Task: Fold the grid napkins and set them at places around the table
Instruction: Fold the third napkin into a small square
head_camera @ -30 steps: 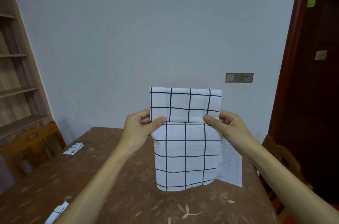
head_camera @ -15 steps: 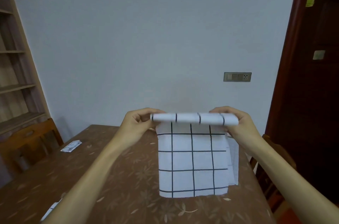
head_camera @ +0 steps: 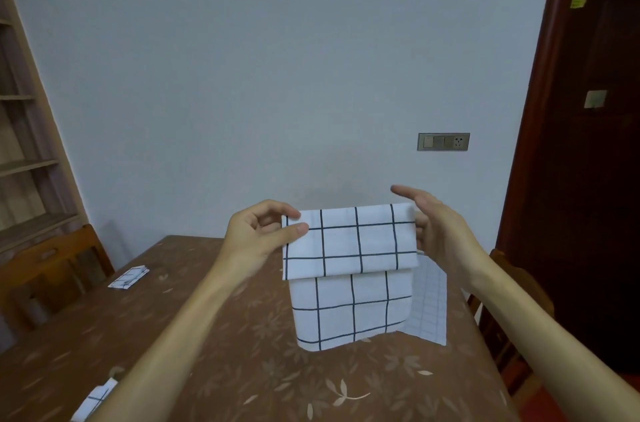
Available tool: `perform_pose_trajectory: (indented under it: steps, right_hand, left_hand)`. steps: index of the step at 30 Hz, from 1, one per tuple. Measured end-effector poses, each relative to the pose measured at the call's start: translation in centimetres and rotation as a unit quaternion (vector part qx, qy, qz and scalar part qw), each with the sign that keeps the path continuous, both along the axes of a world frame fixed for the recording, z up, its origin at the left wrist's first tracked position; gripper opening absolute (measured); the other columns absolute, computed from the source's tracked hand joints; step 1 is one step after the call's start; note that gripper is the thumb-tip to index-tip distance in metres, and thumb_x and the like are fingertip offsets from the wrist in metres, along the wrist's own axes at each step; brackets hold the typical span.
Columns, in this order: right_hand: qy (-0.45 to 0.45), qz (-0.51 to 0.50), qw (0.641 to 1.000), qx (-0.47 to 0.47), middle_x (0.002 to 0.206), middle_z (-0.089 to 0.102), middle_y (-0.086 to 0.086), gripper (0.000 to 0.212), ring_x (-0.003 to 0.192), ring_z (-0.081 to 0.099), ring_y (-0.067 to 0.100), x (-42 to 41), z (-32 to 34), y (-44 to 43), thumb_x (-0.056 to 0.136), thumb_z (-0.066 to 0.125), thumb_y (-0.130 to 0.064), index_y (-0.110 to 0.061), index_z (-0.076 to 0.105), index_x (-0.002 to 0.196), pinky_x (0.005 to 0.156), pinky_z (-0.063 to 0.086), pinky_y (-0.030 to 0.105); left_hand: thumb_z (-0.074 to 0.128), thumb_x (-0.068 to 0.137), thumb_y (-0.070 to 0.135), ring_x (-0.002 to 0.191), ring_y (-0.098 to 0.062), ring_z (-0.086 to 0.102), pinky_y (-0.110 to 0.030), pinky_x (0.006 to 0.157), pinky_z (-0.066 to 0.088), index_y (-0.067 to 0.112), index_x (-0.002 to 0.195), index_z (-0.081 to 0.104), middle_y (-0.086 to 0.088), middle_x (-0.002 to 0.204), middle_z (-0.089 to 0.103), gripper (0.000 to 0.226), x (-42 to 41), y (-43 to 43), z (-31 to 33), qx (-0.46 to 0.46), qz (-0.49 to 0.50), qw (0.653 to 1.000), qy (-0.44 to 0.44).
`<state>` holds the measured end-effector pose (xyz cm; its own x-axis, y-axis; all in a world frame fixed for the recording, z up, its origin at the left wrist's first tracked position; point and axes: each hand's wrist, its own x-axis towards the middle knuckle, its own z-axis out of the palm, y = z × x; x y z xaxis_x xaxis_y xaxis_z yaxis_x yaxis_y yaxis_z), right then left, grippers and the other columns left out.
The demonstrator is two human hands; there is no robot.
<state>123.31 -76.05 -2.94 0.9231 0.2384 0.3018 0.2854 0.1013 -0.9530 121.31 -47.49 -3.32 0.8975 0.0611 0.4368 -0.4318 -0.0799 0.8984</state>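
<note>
— Flipped forward since half a second ago: top flap of white cloth napkin with dark grid lines (head_camera: 349,248), now hanging down its front.
— Held where?
— Up above brown flower-patterned table (head_camera: 242,369), pinched at upper left corner by left hand (head_camera: 256,234), thumb in front.
— And right hand (head_camera: 440,231)?
— Spread, fingers straight, just beside right edge; touching or not, cannot tell.

**Brown table, two folded napkins**

The table (head_camera: 398,387) wears a brown cloth printed with pale leaves and flowers. One folded grid napkin (head_camera: 128,278) lies flat near its left edge at 10 o'clock. A second folded napkin (head_camera: 93,401) lies at 8 o'clock, partly hidden.
</note>
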Motion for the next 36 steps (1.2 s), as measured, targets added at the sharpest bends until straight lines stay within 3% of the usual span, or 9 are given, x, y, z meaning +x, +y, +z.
perform_pose_trajectory:
  steps: [2, 5, 7, 12, 17, 22, 26, 29, 36]
  right_hand:
    - [-0.003, -0.019, 0.997, -0.073, 0.113, 0.075, 0.0, 0.058, 0.1, 0.07, 0.017, 0.1, -0.4, 0.0, 0.079, 0.072, -0.06, -0.037, 0.058, 0.13, 0.085, 0.056, 0.044]
    - [-0.009, -0.011, 0.997, -0.078, 0.109, 0.078, 0.004, 0.056, 0.102, 0.074, 0.023, -0.1, -0.7, 0.5, 0.087, 0.073, -0.015, -0.023, 0.05, 0.137, 0.09, 0.057, 0.041]
    - [-0.021, -0.011, 0.997, -0.077, 0.107, 0.078, 0.008, 0.056, 0.099, 0.075, 0.028, -0.2, -0.7, 0.5, 0.087, 0.072, -0.003, -0.022, 0.05, 0.135, 0.091, 0.057, 0.045]
    - [-0.056, 0.002, 0.991, -0.122, 0.103, 0.078, 0.01, 0.051, 0.097, 0.075, 0.027, -0.5, 0.3, 1.1, 0.085, 0.076, -0.004, -0.02, 0.057, 0.129, 0.091, 0.058, 0.044]
    - [-0.107, -0.012, 0.98, -0.169, 0.093, 0.079, 0.01, 0.047, 0.089, 0.076, 0.024, -0.7, 0.4, 2.2, 0.081, 0.082, -0.014, -0.029, 0.062, 0.121, 0.085, 0.06, 0.042]
    - [-0.076, -0.066, 0.975, -0.196, 0.103, 0.076, -0.006, 0.047, 0.096, 0.073, 0.009, -0.3, 0.0, 0.6, 0.073, 0.085, -0.034, -0.028, 0.066, 0.116, 0.083, 0.059, 0.027]
    - [-0.019, 0.009, 0.99, -0.137, 0.107, 0.078, -0.003, 0.037, 0.099, 0.074, 0.013, -0.8, -1.2, 0.3, 0.084, 0.076, -0.019, -0.019, 0.068, 0.119, 0.081, 0.057, 0.023]
    - [-0.033, -0.009, 0.99, -0.137, 0.103, 0.079, -0.007, 0.023, 0.091, 0.075, 0.01, -1.3, -1.7, 1.2, 0.085, 0.076, -0.018, -0.02, 0.074, 0.108, 0.073, 0.055, 0.017]
    - [-0.096, -0.02, 0.99, -0.097, 0.106, 0.077, -0.011, 0.02, 0.097, 0.073, 0.008, -3.0, -1.5, 3.2, 0.091, 0.07, -0.021, -0.025, 0.071, 0.111, 0.082, 0.059, 0.023]
  left_hand:
    - [0.082, 0.08, 0.006, 0.061, -0.021, 0.038, -0.027, 0.064, 0.042, 0.017, 0.085, 0.071, -0.009, 0.067, 0.038, 0.016, 0.3, 0.0, -0.1, -0.016, 0.005, 1.0, -0.008]
    - [0.078, 0.081, -0.002, 0.066, -0.013, 0.059, -0.022, 0.067, 0.052, 0.014, 0.094, 0.063, 0.006, 0.078, 0.062, 0.026, 0.3, 0.2, 0.0, 0.01, -0.025, 1.0, -0.017]
    - [0.08, 0.078, 0.001, 0.079, -0.017, 0.068, -0.029, 0.071, 0.058, 0.017, 0.105, 0.06, -0.003, 0.089, 0.067, 0.037, 0.4, 0.7, 0.0, 0.077, -0.066, 0.995, 0.005]
    - [0.085, 0.079, 0.018, 0.1, -0.02, 0.073, -0.043, 0.093, 0.058, 0.025, 0.117, 0.067, -0.001, 0.105, 0.076, 0.043, 0.0, -0.2, 0.2, 0.228, -0.122, 0.965, 0.051]
    - [0.083, 0.081, 0.019, 0.095, -0.016, 0.075, -0.04, 0.084, 0.061, 0.023, 0.107, 0.075, 0.002, 0.101, 0.078, 0.027, -0.4, -2.4, -0.5, 0.252, -0.119, 0.959, 0.059]
    - [0.077, 0.086, 0.013, 0.091, -0.015, 0.076, -0.034, 0.076, 0.063, 0.015, 0.107, 0.074, 0.003, 0.1, 0.079, 0.022, -0.2, -2.2, -0.9, 0.146, -0.073, 0.986, 0.041]
    - [0.073, 0.088, 0.009, 0.093, -0.018, 0.076, -0.03, 0.073, 0.062, 0.013, 0.11, 0.072, 0.002, 0.102, 0.079, 0.023, -0.2, -2.1, -1.2, 0.031, -0.059, 0.997, 0.042]
    - [0.072, 0.089, 0.01, 0.093, -0.014, 0.076, -0.023, 0.07, 0.06, 0.016, 0.109, 0.072, 0.007, 0.101, 0.079, 0.02, -0.1, -2.7, -1.5, 0.01, -0.031, 0.999, 0.02]
    - [0.073, 0.089, 0.018, 0.089, -0.011, 0.076, -0.026, 0.073, 0.062, 0.019, 0.101, 0.075, 0.008, 0.095, 0.079, 0.012, -0.1, -3.4, -2.0, -0.007, 0.051, 0.999, -0.015]
